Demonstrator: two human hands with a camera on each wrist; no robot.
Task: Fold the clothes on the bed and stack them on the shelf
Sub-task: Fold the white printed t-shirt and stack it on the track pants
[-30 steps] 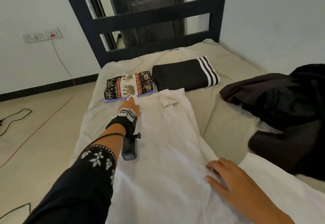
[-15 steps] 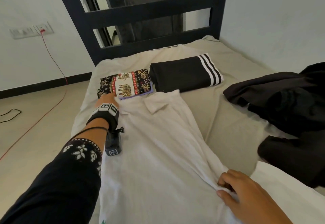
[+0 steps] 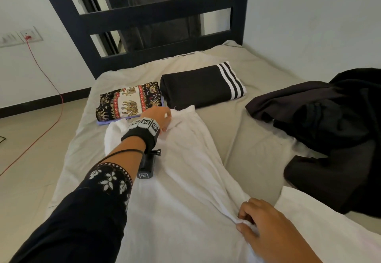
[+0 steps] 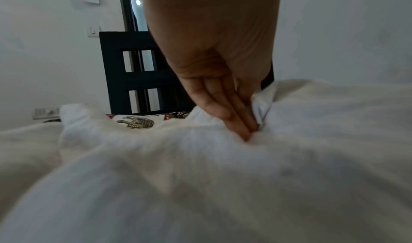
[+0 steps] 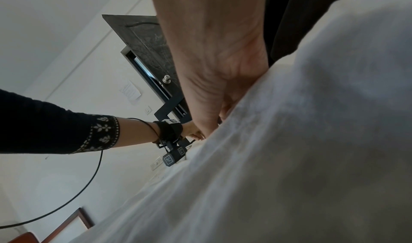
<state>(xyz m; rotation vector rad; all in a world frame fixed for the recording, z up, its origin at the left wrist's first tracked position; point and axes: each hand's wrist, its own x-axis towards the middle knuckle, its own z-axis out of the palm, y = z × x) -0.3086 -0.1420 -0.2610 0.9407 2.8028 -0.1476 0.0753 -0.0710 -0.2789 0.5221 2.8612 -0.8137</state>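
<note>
White garment (image 3: 185, 180) spread lengthwise down the middle of the bed (image 3: 257, 139), its near end cut off by the bottom frame edge. Left hand (image 3: 159, 118) at the far end of the garment; in the left wrist view the fingers (image 4: 225, 109) lie straight and together, tips dug into a fold, thumb side hidden behind bunched cloth, so a pinch looks likely but can't be fully confirmed. Right hand (image 3: 266, 227) at the garment's near right edge, fingers curled with a ridge of white fabric gathered under them; right wrist view shows only the palm heel (image 5: 214, 70) and blurred cloth, fingertips hidden. 2 folded pieces sit side by side near the headboard (image 3: 156, 15): elephant-print cloth (image 3: 129, 101) on the left, touching the white garment's far end, with a purple edge of something under it, too little showing to identify; black folded piece with 3 white stripes (image 3: 202, 87) on the right. Loose dark clothes (image 3: 329, 128) heaped on the bed's right side, partly cut off by the frame. White pillow or sheet corner (image 3: 309, 211) near right, unclear which. Shelf not in any view.
</note>
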